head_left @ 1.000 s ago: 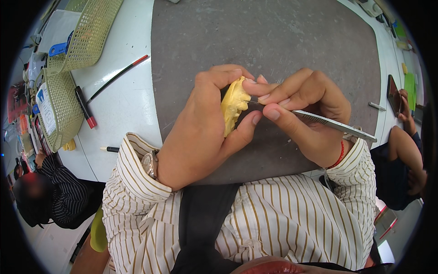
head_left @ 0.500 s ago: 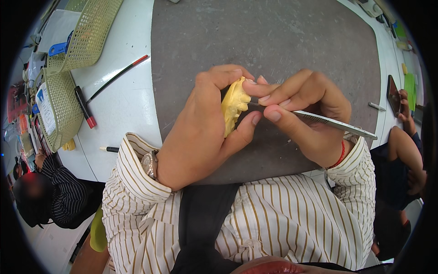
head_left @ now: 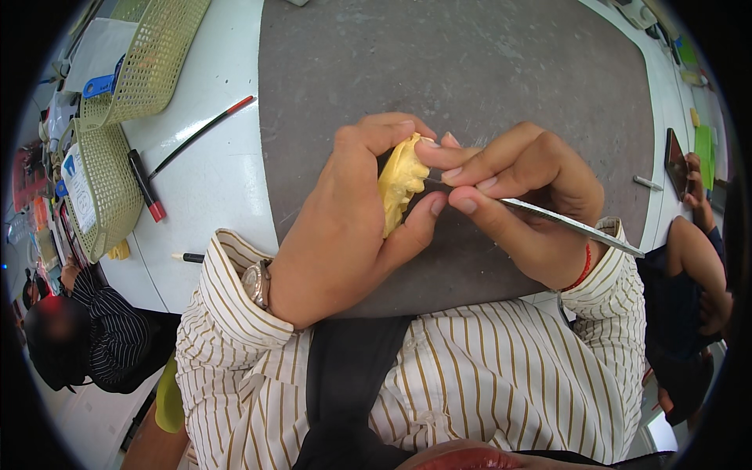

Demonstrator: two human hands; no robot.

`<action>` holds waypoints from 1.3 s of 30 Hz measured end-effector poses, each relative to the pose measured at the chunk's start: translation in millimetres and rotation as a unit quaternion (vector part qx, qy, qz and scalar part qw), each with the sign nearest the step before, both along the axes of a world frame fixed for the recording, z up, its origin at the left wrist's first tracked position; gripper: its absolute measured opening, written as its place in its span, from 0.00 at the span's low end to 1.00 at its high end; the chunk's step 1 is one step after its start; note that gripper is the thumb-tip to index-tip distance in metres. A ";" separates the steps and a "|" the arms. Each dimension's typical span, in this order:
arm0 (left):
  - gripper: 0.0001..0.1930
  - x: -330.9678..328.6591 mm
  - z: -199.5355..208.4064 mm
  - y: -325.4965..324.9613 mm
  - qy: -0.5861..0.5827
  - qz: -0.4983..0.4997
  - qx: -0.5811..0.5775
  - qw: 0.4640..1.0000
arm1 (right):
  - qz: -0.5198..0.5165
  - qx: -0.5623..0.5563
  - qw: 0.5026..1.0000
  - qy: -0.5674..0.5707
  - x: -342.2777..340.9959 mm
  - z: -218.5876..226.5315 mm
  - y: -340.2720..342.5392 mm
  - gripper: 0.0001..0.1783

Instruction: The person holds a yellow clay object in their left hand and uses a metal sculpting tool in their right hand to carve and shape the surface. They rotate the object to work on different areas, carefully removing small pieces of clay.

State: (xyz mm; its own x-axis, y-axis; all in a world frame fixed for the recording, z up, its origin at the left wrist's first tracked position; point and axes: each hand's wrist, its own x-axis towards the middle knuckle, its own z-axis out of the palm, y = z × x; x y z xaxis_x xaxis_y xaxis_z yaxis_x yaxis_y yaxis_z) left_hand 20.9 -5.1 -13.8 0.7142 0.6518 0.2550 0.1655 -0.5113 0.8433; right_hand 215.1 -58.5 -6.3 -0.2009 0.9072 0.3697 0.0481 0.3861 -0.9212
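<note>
My left hand (head_left: 333,207) is closed around a yellow dental plaster model (head_left: 402,178), its tooth side turned to the right and its back hidden in my palm. In my right hand (head_left: 529,184) is a scalpel (head_left: 568,222) with a flat metal handle, pinched between thumb and fingers. The scalpel's thin tip reaches the teeth of the model; the exact point of contact is too small to make out. My right index fingertip rests against the model's upper end.
Beneath my hands lies a dark grey mat (head_left: 454,55) on a white table (head_left: 211,149). At left are green mesh baskets (head_left: 106,176), a marker (head_left: 146,184) and a thin black-and-red stick (head_left: 201,135). A small metal piece (head_left: 648,183) lies at right. People sit on both sides.
The scalpel's handle has rolled and its rear end dipped slightly in my right hand. The model has shifted a touch to the left, still in my left hand.
</note>
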 end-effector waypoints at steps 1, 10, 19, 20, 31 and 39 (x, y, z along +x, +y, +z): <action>0.22 -0.2 -0.3 0.1 0.000 -0.001 -0.002 1.000 | -0.001 -0.005 1.000 0.011 -0.3 -0.1 0.1 0.12; 0.22 -1.0 -0.3 0.5 0.004 -0.002 0.007 1.000 | 0.011 0.025 0.997 -0.066 4.7 3.4 0.2 0.13; 0.20 -0.7 0.5 -0.9 0.004 0.010 -0.006 1.000 | 0.008 0.009 1.000 -0.012 1.2 -0.4 0.4 0.11; 0.20 -0.9 0.6 -0.8 0.008 0.011 -0.005 1.000 | 0.010 0.012 1.000 -0.019 1.3 -0.2 0.8 0.11; 0.19 -0.3 0.5 -0.9 -0.004 0.003 -0.017 1.000 | 0.004 -0.006 1.000 0.015 -0.6 -0.7 0.3 0.11; 0.19 -0.3 0.6 -0.5 -0.003 -0.002 -0.005 1.000 | 0.002 -0.027 0.998 0.050 -3.3 -0.4 0.1 0.11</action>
State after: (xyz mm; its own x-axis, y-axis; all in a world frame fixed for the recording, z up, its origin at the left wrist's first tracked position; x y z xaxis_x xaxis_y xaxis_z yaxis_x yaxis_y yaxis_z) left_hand 20.6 -5.6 -13.3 0.7155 0.6510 0.2535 0.1578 -0.5041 0.8491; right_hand 211.8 -58.5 -6.7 -0.1682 0.9254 0.3396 -0.0467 0.3367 -0.9405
